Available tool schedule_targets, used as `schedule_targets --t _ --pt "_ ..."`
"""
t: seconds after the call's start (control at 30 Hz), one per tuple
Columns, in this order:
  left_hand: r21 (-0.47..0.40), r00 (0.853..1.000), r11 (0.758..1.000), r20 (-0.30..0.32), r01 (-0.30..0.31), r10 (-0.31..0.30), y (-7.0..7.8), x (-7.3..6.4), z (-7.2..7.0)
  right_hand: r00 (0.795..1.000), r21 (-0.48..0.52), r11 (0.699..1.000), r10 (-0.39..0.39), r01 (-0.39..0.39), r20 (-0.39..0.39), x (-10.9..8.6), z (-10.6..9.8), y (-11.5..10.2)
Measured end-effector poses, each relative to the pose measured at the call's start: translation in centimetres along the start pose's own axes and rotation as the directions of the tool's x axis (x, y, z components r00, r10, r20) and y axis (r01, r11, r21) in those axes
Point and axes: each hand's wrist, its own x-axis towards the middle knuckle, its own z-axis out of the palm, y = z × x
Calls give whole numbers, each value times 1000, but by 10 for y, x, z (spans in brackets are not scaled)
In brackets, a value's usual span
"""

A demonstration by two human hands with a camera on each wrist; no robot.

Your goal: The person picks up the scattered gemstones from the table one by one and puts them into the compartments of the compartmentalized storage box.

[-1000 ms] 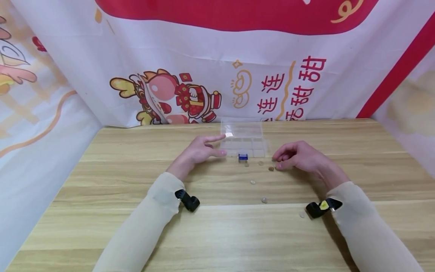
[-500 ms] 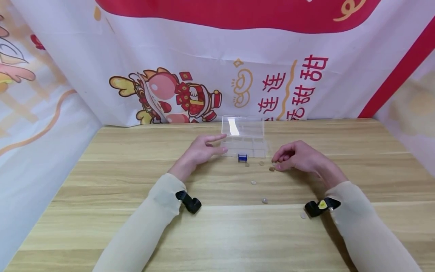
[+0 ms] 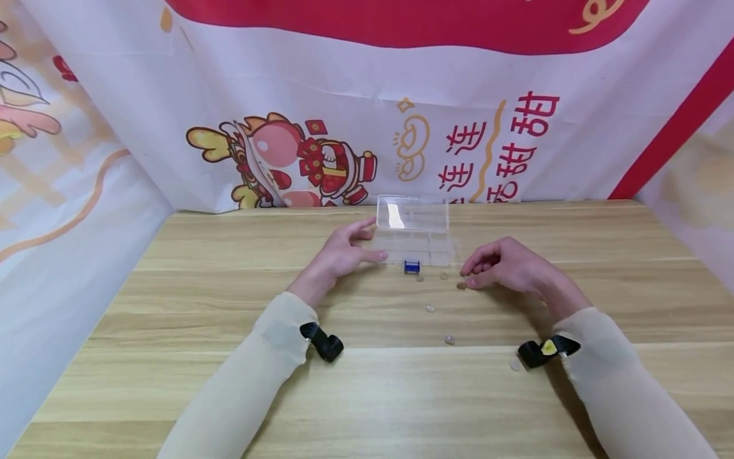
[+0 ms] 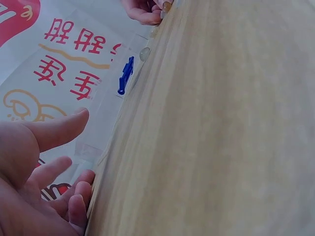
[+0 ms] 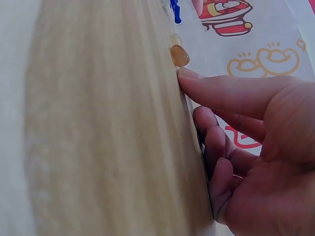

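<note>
A clear plastic compartment box (image 3: 413, 245) stands at the back of the table with its lid (image 3: 413, 213) raised and a blue latch (image 3: 411, 267) at its front. My left hand (image 3: 342, 254) lies at the box's left end, thumb on the front corner, fingers loosely spread at the side. To the right of the box my right hand (image 3: 504, 262) has curled fingers, with thumb and index finger pinching a small pale pebble that is mostly hidden. A brown pebble (image 5: 180, 56) lies on the table just beyond the right thumb tip.
Several small pale pebbles lie scattered on the wooden table (image 3: 367, 408): a pebble (image 3: 444, 276) by the box, a pebble (image 3: 430, 308) in the middle, a pebble (image 3: 450, 340) nearer, and a pebble (image 3: 514, 365) by the right wrist. A printed cloth (image 3: 321, 76) hangs behind.
The lid has tipped up slightly. My left index finger has drawn off the box's inner edge to its left side. My right hand stays almost in place at the pebbles.
</note>
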Motion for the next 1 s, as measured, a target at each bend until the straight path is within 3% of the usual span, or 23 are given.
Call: schedule_targets --t 0.77,1.0 --pt "41 999 999 35 12 -13 -1 -1 0 998 -26 999 -30 29 -46 -1 -2 0" --pt "95 998 995 62 -15 9 -1 0 0 997 -28 999 -36 34 -63 -4 -5 -2"
